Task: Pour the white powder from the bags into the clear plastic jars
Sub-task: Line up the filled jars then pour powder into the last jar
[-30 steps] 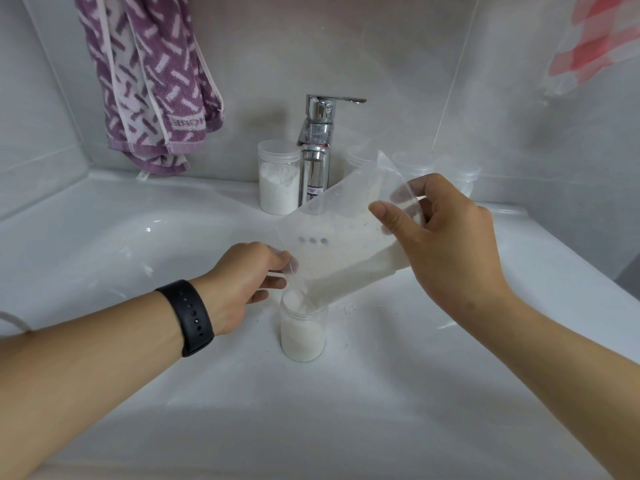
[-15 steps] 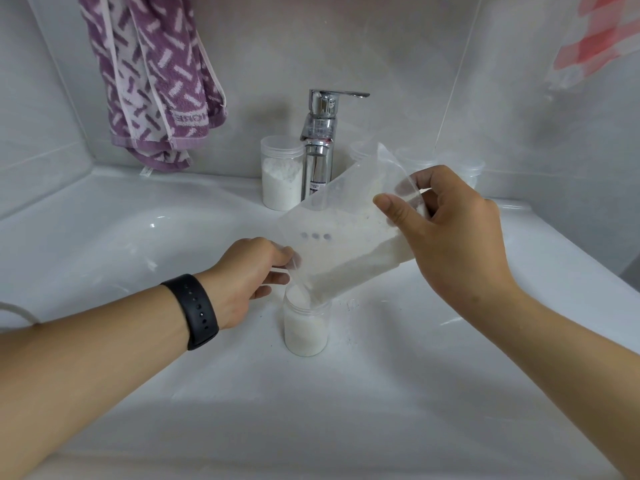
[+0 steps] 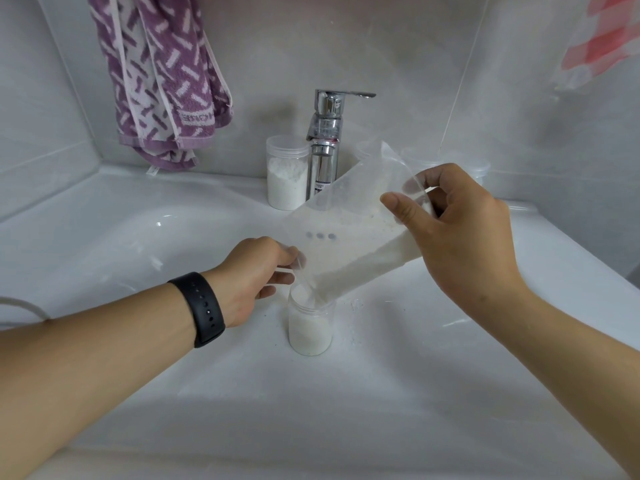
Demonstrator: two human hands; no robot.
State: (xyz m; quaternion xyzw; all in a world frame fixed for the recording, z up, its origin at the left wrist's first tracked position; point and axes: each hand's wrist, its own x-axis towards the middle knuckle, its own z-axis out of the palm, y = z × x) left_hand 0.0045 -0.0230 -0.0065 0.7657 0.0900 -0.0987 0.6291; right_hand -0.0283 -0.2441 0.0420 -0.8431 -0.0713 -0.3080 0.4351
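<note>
Pouring: right hand pinches the tilted powder bag's raised end; left hand pinches its lower corner over the clear jar standing mid-basin in the sink.

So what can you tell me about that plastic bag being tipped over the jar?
The clear, thin plastic bag is tilted, its lower corner in the mouth of the clear plastic jar standing in the white sink. White powder lies along its lower edge. Three dark dots mark its side. The left hand pinches the low corner; the right hand holds the raised end.
</note>
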